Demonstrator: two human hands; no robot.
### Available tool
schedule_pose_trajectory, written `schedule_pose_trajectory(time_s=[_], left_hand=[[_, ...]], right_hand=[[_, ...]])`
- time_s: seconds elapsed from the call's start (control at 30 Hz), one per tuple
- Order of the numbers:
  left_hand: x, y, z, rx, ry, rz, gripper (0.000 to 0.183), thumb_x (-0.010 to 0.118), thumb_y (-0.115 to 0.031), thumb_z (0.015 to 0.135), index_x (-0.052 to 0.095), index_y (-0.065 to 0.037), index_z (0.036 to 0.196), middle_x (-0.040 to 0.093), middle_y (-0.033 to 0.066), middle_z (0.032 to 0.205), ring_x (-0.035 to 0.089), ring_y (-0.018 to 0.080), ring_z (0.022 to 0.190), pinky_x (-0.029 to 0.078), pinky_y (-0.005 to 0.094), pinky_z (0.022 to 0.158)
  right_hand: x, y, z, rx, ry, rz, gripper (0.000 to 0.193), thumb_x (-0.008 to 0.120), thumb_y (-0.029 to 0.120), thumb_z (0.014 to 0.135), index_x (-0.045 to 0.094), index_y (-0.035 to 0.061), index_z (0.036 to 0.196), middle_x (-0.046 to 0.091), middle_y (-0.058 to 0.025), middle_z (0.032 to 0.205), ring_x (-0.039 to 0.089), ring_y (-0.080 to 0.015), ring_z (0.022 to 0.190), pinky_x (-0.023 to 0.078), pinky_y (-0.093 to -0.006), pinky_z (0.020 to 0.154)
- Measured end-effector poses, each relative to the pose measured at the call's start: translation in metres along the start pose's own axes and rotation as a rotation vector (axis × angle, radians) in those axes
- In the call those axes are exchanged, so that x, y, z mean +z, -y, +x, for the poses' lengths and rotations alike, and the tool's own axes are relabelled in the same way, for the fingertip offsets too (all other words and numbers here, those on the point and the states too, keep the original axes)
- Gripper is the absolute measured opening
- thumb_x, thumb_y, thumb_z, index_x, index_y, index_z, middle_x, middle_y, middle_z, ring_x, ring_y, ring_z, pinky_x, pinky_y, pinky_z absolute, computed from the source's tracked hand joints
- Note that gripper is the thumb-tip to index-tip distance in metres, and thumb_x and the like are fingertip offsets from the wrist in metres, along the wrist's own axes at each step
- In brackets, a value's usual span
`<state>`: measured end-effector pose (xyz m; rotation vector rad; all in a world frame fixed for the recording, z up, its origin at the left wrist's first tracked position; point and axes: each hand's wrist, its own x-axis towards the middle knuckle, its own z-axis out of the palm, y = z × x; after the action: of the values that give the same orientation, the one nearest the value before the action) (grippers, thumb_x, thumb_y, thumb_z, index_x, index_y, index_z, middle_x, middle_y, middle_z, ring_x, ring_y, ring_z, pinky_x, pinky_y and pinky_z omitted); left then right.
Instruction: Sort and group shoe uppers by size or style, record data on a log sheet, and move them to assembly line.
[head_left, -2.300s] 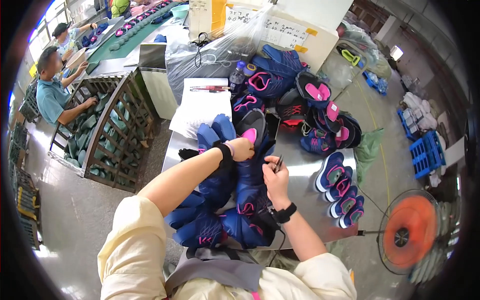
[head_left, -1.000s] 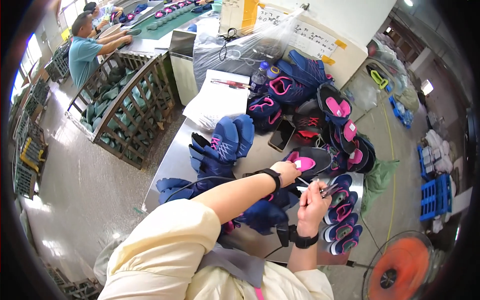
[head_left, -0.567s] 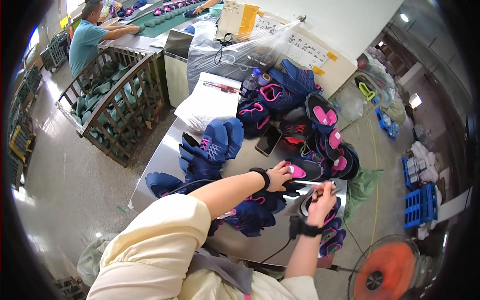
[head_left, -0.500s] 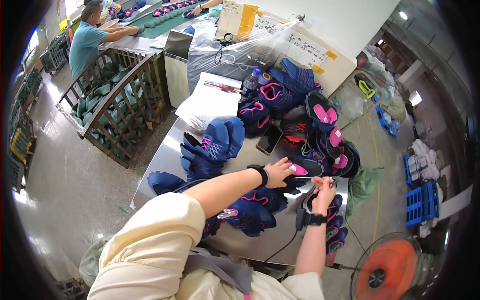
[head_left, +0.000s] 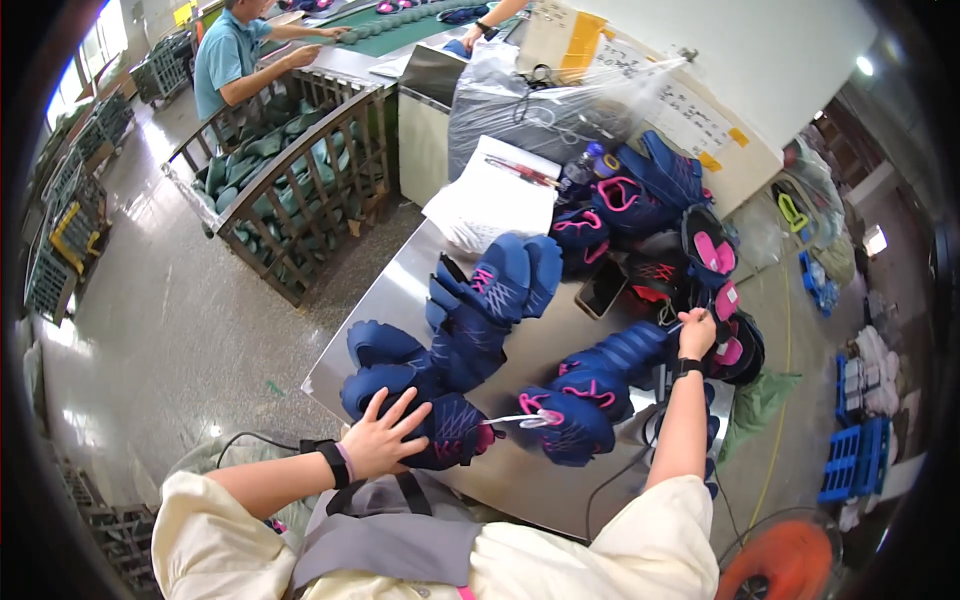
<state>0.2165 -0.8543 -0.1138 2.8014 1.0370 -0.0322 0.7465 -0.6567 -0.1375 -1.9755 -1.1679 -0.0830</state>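
My left hand [head_left: 385, 437] lies with its fingers spread on a dark blue shoe upper [head_left: 447, 432] with pink trim, at the near left of the metal table. More blue uppers [head_left: 385, 345] are bunched just beyond it. My right hand [head_left: 697, 333] is closed beside the right-hand shoes; a thin pale piece shows at its fingertips, too small to name. Left of it stretches a row of nested blue uppers [head_left: 620, 355]. At the row's near end a shoe upper [head_left: 575, 425] with pink lining has a white cord [head_left: 515, 419] trailing left from it.
Black shoes with pink insoles [head_left: 712, 252] crowd the table's right side. A phone [head_left: 603, 290], papers [head_left: 495, 200] and a bottle [head_left: 578, 170] lie farther back. An orange fan [head_left: 785, 560] stands near right. Beyond a crate [head_left: 300, 200] of green pieces, a person [head_left: 225, 65] works at a conveyor.
My left hand has left the shoe with the pink insole and moved left onto the near uppers. My right hand has moved farther from me. The view has shifted left.
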Motion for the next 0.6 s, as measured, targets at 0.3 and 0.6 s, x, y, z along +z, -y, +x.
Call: schedule_pose_trajectory(time_s=[0.3, 0.6], left_hand=[[0.031, 0.055, -0.034, -0.174, -0.206, -0.096, 0.032, 0.067, -0.039, 0.065, 0.055, -0.02, 0.089, 0.035, 0.0037, 0.134, 0.019, 0.0282, 0.131, 0.008, 0.0578, 0.099], [0.083, 0.136, -0.07, -0.61, -0.353, -1.473, 0.112, 0.08, -0.014, 0.057, 0.001, -0.008, 0.137, 0.017, 0.0217, 0.137, 0.023, 0.029, 0.127, 0.028, 0.0389, 0.101]], right_hand=[[0.036, 0.033, -0.008, -0.167, 0.435, -0.599, 0.023, 0.05, 0.021, 0.077, 0.063, 0.0037, 0.083, 0.063, -0.0177, 0.077, 0.062, -0.0309, 0.076, 0.048, -0.0406, 0.07], [0.025, 0.046, -0.006, 0.096, 0.563, -0.404, 0.023, 0.052, 0.023, 0.078, 0.063, 0.0096, 0.092, 0.062, -0.0179, 0.087, 0.058, -0.0343, 0.085, 0.046, -0.0434, 0.074]])
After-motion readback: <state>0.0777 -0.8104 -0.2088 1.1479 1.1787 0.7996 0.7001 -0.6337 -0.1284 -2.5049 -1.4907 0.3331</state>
